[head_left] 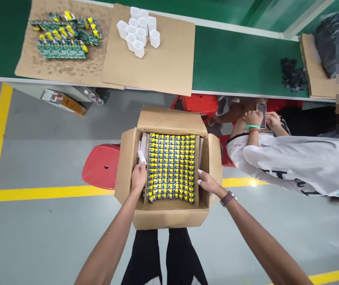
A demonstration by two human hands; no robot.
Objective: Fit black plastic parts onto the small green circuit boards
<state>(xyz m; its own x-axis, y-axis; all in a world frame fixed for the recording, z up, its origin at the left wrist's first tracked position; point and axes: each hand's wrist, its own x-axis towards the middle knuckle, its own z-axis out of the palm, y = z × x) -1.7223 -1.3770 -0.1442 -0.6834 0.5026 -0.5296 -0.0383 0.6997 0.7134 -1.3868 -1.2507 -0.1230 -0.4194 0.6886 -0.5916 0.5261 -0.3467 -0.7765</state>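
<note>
The left hand (139,177) has its fingers bent close together just inside the left wall of the carton (171,219), a white piece (141,157) showing at the tips; whether it is worn or pinched, I cannot tell. The right hand (210,184) reaches in over the carton's right wall, its thumb and forefinger slightly parted, with what look like white coverings (199,171) on the tips, close to an upright cardboard panel (197,156); whether they grip the panel is unclear. Between the two hands, in the middle of the carton, stand packed rows of circuit boards (172,166) with yellow parts facing up. Behind the right hand, a watch (228,198) circles the wrist. Outside the carton, a red stool (101,168) is partly hidden by its left side, and to its right sits a person in a white shirt (294,158), both hands at a phone (261,114). Beyond the carton's far flap runs a green workbench (231,59), where white plastic cases (139,36) stand on a brown sheet (169,73) and, farther left of the carton, loose boards (62,50) lie in a pile
</note>
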